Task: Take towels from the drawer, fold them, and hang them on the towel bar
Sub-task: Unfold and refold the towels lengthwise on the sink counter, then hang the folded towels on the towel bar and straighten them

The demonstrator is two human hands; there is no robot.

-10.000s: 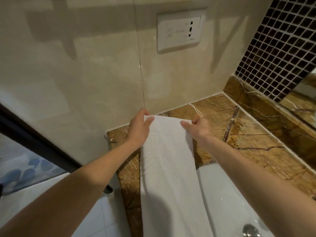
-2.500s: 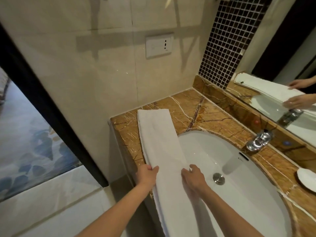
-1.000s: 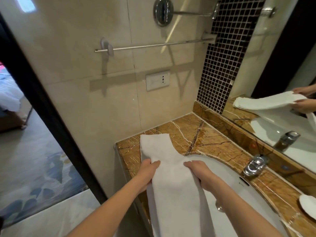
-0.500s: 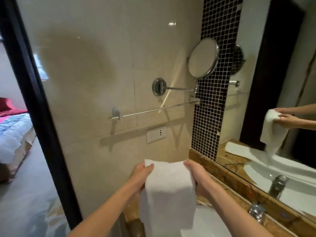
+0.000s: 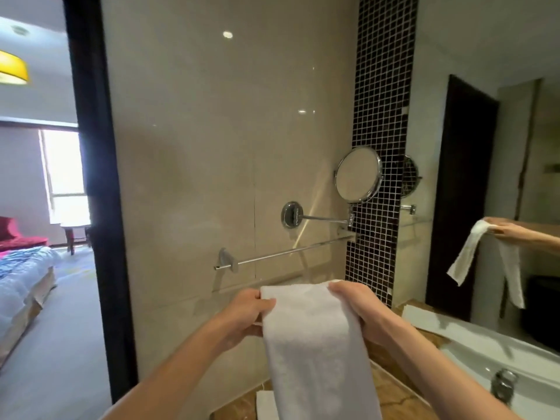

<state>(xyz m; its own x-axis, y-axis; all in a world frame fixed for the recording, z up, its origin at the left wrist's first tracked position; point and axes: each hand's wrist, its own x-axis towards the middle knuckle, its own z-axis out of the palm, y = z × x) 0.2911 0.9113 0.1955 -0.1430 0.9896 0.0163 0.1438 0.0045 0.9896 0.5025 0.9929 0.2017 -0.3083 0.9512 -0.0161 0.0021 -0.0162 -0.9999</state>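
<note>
One white towel [image 5: 315, 344], folded into a long narrow strip, hangs down from two hands. The left hand [image 5: 245, 316] and the right hand [image 5: 360, 310] each grip an edge of its top fold, below the single wall-mounted towel bar [image 5: 288, 253].

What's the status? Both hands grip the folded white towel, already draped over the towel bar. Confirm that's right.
Wrong. In the head view the left hand and right hand grip the folded white towel, but it is held below the towel bar, not draped over it.
</note>
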